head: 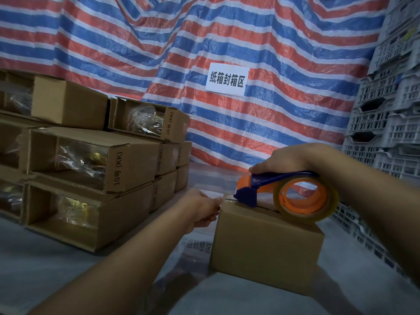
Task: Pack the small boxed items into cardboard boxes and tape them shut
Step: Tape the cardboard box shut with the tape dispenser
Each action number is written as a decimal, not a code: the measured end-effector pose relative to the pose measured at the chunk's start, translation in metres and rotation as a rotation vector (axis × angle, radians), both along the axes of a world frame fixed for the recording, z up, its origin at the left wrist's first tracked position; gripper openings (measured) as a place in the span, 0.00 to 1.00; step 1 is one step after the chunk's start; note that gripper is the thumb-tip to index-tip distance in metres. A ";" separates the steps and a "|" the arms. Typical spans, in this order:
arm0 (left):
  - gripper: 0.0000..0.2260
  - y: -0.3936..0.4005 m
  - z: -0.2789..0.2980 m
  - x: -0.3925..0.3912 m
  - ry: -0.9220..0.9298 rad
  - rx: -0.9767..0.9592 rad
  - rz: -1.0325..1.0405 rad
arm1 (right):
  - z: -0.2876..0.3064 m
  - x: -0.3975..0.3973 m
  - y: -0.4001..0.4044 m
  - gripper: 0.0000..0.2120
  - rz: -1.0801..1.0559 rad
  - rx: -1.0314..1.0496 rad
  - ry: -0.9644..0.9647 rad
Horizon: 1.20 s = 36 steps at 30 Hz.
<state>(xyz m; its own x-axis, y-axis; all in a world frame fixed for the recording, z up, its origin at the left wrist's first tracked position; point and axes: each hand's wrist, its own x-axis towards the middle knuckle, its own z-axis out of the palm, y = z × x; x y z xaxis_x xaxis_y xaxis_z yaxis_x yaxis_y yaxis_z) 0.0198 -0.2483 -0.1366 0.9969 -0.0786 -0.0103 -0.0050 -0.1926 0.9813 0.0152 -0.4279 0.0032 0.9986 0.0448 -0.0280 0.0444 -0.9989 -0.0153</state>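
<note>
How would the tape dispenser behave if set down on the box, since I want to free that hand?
The tape dispenser would probably roll or tip: its clear roll is round and only its edge meets the cardboard box. It looks light, mostly thin plastic with a hollow orange core. The right hand grips it from above, so it likely needs laying flat.

Matt cardboard box (pixel 266 248); glossy, seemingly plastic tape dispenser (pixel 288 196).

Packing area: stacked cartons (pixel 91 160), striped tarp wall (pixel 272 42), plastic crates (pixel 386 133).
</note>
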 end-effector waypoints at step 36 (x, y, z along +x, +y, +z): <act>0.13 -0.013 0.013 -0.003 -0.064 0.257 -0.009 | 0.020 -0.012 -0.067 0.34 -0.163 -0.192 -0.019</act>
